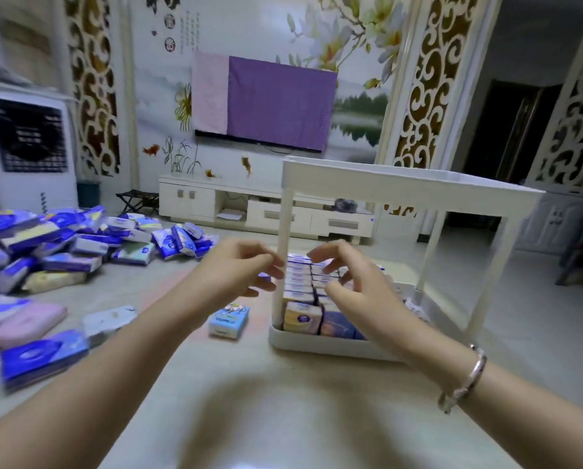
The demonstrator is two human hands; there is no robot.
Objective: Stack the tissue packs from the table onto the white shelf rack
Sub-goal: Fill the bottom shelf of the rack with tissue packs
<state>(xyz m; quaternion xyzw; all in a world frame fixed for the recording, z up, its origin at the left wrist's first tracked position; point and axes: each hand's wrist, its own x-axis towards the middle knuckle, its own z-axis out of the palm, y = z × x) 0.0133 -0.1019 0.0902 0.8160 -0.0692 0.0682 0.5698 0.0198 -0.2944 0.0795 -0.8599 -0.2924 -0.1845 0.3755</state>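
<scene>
On our far left the loose tissue packs (63, 242) lie heaped on the table (283, 418), long axes every way. Our left hand (239, 269), nearer that heap, is relaxed and holds nothing; our right hand (347, 282) likewise hovers over the upright packs in the white shelf rack (412, 189).

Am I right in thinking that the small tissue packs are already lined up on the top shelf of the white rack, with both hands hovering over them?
Not quite: the head view shows the small tissue packs lined up in the bottom tray of the white rack, not its top shelf. The left hand and right hand do hover over them.
</scene>
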